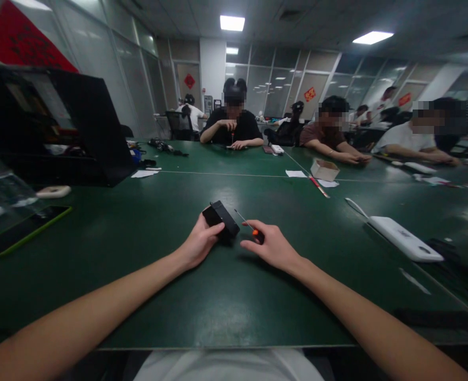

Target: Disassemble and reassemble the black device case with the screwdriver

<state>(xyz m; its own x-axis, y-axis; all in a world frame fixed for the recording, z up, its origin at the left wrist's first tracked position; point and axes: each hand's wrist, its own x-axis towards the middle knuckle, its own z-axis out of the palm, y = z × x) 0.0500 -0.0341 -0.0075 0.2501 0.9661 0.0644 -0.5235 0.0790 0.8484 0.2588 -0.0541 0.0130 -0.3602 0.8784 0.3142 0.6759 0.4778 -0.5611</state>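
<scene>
My left hand [201,241] is closed on a black, box-shaped object [225,219], its thumb pressed against the near side. The box is tilted above the table, and its exact kind does not show. In my right hand [272,244] is a screwdriver [255,232] with an orange and black handle. Its thin metal shaft points up and left toward the box, with a small gap between the tip and the box. The handle's far end is hidden in my palm.
On the green table [170,323] lie a white power bank [406,239] with a strap at right and a green-edged phone [25,232] at left. A small open box [324,170] and a red pen-like stick [319,187] lie farther off. A large black case [59,124] stands left. Several people sit opposite.
</scene>
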